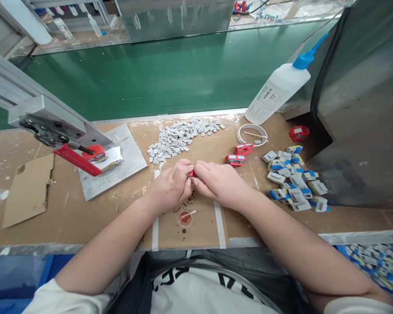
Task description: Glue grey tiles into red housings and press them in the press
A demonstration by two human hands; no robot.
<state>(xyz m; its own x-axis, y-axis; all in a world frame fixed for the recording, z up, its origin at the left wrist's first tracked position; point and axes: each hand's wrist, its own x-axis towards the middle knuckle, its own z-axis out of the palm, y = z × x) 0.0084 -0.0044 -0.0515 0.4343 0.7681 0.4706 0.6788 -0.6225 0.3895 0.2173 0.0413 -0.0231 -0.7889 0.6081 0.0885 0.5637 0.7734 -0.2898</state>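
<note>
You hold a small, red, plastic-looking piece, mostly covered, between your left hand and your right hand.

– Hands?
– Two: left hand, right hand.
– Red pieces?
– Five: one between the hands, two by the tape roll, one under the clamp, one far right.
– Tape rolls, clamps?
– One each.
– White strips?
– Two, and one cup.
– Bottles on this bench?
– One bottle.
– Grey tiles?
– Dozens, too heaped to count.
– Blue-and-white pieces up here?
– Around two dozen; overlaps hide the exact number.
</note>
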